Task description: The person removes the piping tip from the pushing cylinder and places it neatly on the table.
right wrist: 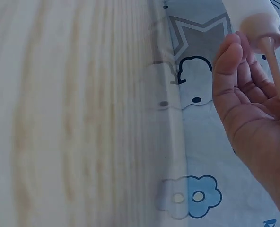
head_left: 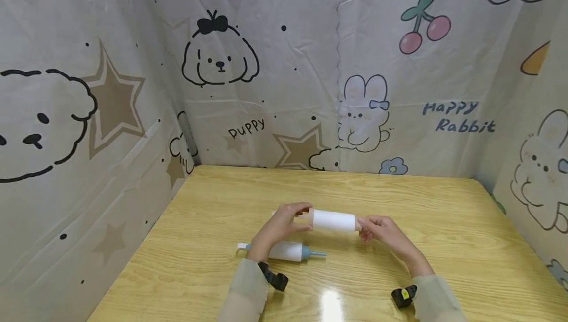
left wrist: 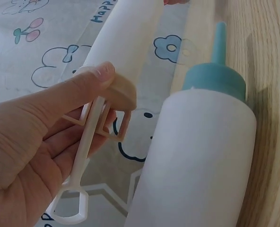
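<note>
A large white plastic syringe [head_left: 334, 220] with beige end caps is held level above the table, between both hands. At its plunger end, my left hand [head_left: 283, 221] grips the beige collar [left wrist: 121, 94], thumb on top. A white plunger rod with a ring handle [left wrist: 71, 208] sticks out past that collar. My right hand [head_left: 385, 233] holds the other end, its fingers around the beige cap [right wrist: 260, 28]; the thin beige nozzle [right wrist: 275, 73] points into the palm. A second white syringe [head_left: 286, 251] with a teal cap [left wrist: 215, 80] and nozzle lies on the table, partly hidden behind my left wrist.
The wood-grain table [head_left: 213, 198] is backed and flanked by a printed cloth [head_left: 288, 65] with cartoon animals. Black cameras sit on both wrists. The teal-capped syringe lies close below the left forearm.
</note>
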